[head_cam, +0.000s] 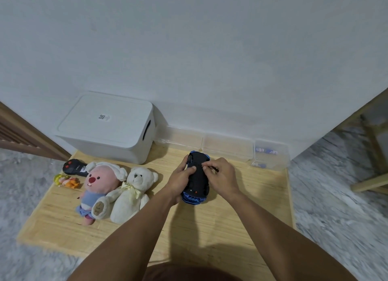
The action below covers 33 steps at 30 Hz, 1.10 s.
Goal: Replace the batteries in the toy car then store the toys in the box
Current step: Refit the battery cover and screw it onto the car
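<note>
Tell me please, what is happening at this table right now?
A person holds a blue toy car upside down over the wooden table. The left hand grips its side, and the right hand works a thin dark tool at the underside, apparently at the battery cover. The white box is closed. A pink plush, a white teddy bear, a small figure and a black remote lie on the table. Batteries wait in a clear container.

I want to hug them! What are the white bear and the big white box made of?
The white bear looks like soft plush fabric: fuzzy, matte, floppy limbs, a ribbon bow. The white box looks like hard plastic: smooth, matte, rounded moulded corners.
</note>
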Tool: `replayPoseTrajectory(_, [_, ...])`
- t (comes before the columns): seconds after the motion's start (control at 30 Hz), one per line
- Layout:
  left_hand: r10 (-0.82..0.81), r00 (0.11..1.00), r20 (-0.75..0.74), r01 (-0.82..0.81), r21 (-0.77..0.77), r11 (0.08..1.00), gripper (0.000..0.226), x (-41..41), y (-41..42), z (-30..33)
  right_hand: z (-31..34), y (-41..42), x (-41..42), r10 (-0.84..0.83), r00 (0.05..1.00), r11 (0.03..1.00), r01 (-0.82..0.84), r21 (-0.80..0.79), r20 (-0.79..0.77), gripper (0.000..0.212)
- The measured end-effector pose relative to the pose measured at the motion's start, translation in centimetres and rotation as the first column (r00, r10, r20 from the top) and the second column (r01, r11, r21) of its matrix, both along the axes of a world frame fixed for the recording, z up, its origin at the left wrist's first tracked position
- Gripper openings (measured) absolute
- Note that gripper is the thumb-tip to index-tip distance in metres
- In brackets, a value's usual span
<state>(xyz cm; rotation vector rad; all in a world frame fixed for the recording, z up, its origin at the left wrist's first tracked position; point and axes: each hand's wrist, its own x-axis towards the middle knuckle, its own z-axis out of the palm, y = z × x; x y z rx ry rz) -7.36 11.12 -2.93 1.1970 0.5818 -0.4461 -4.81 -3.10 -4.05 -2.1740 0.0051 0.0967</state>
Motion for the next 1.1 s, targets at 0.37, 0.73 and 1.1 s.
replayPoseTrajectory(0.37, [0.016, 1.000, -0.004, -0.016, -0.002, 1.000, 0.051, 0.1, 0.3, -0.1, 0.5, -0.3, -0.9, 0.238, 0.956, 0.928, -0.172, -0.330, 0.173, 0.030])
replayPoseTrajectory(0.73, [0.027, 1.000, 0.003, -0.027, -0.016, 1.000, 0.052, 0.3, 0.3, -0.4, 0.7, 0.0, -0.7, 0.170, 0.982, 0.957, -0.144, -0.252, 0.086, 0.026])
replayPoseTrajectory(1.1, [0.023, 0.999, -0.022, -0.023, -0.023, 0.999, 0.055, 0.2, 0.6, -0.5, 2.7, 0.2, 0.9, -0.129, 0.947, 0.947, 0.205, 0.245, -0.295, 0.023])
